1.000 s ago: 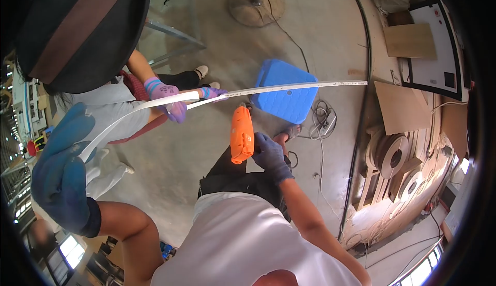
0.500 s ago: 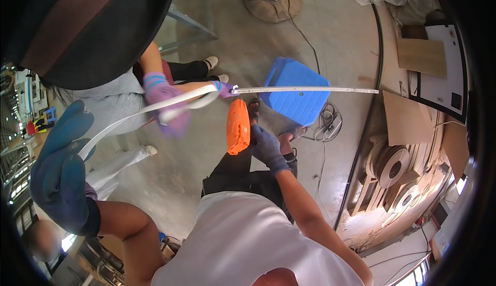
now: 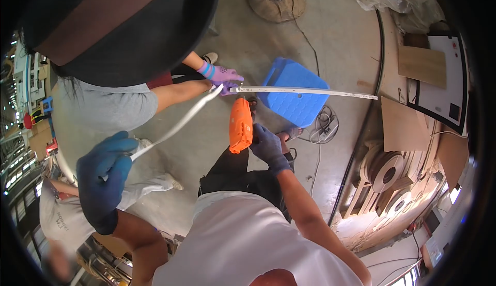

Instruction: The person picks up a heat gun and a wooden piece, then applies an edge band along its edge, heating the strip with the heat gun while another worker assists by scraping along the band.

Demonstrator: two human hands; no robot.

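My left hand [image 3: 106,169], in a blue glove at the left, pinches the end of a white strip [image 3: 181,123] that runs up toward a co-worker's purple-gloved hands [image 3: 222,79]. Those hands are at the near end of a long, thin pale strip [image 3: 310,90], which stretches right above a blue plastic stool [image 3: 294,94]. My right hand [image 3: 269,149], in a dark blue glove, is closed round the handle of an orange tool [image 3: 241,126]. The tool hangs just below the co-worker's hands; its handle is mostly hidden.
A co-worker in a wide black hat [image 3: 129,27] leans in at upper left. Another person [image 3: 62,213] is at lower left. Coiled cable [image 3: 325,123] lies beside the stool. Boards [image 3: 405,125] and reels [image 3: 385,172] stand at right; a round base [image 3: 274,1] is at the top.
My left hand has moved right with the white strip, which now sags lower. The co-worker's blurred hand has come up to the pale strip's near end. My right hand still holds the orange tool.
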